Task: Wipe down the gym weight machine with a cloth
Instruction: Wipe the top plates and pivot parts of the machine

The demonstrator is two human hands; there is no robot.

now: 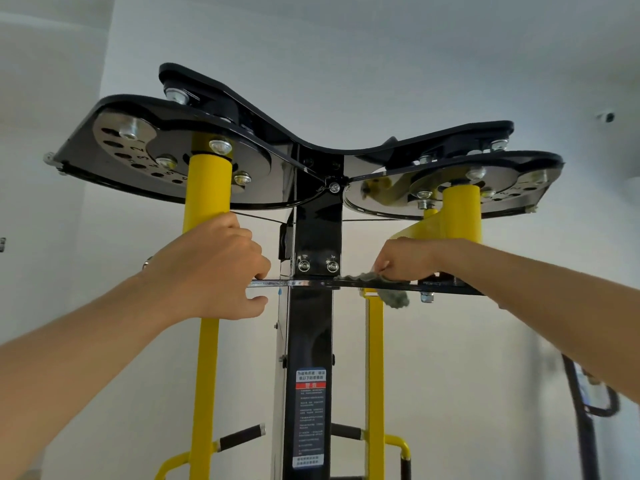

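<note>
Looking up through the head camera, I see the weight machine's black central column [311, 341] rise against a white wall [433, 64], capped by a black butterfly-shaped top plate [311, 140]. Left of the column, a chrome selector disc [138, 150] shows a row of holes stamped 2, 3 and 4. The yellow left post [207, 188] stands in front of it and cuts off the further digits. Right of the column, a matching chrome disc [450, 188] sits above a shorter yellow right post [462, 213]. A thin cable [256, 218] runs from the left post towards the column.

A thin black crossplate [304, 283] crosses the column's front just below two bolts [304, 266]. Left of the column, the left hand [221, 268] hides part of the left post. Its fingers curl over the crossplate's left end, thumb beneath it. Right of the column, the right hand [405, 259] pinches a grey cloth [396, 299] against the crossplate's top. The cloth reaches almost to the column's right edge, and one corner hangs below the plate.

Low on the column, a warning label [310, 417] carries Chinese text under a red band with white characters; the small print is too fine to read. Either side of the column's foot, black foam grips [240, 436] jut from the frame. Far right of the column stands a blurred black frame [588, 410].
</note>
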